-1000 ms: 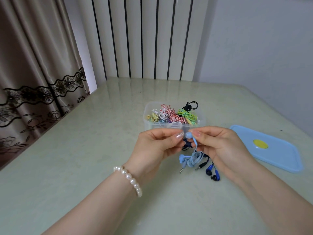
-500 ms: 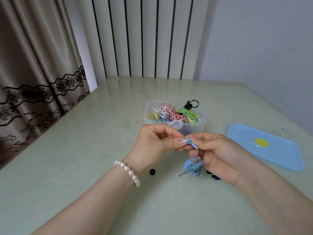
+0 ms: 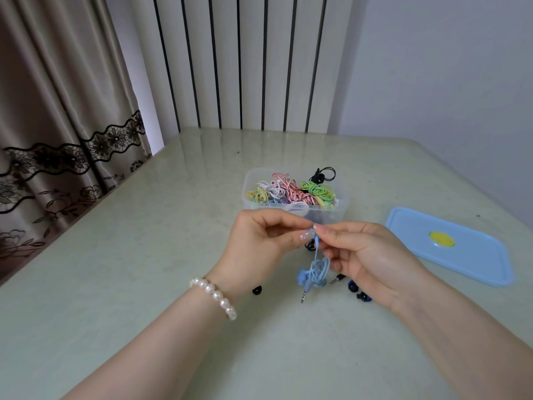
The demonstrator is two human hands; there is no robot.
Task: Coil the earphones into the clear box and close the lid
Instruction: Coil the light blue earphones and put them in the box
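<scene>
head view: left hand and right hand both pinch the light blue earphones, bundle dangling below the fingertips. clear box sits just beyond both hands. advise keeping the coil tight before dropping in.

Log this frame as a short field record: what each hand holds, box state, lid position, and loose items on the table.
left hand: pinches the top end of the light blue earphones
right hand: pinches the same end; coiled bundle and plug hang below
clear box: open, filled with coiled earphones in several colours; a black pair sits at its far right rim
blue lid: off, flat on the table right of the box, yellow spot on top
loose items: small black ear tip; dark blue earphones partly hidden under the right hand
</scene>
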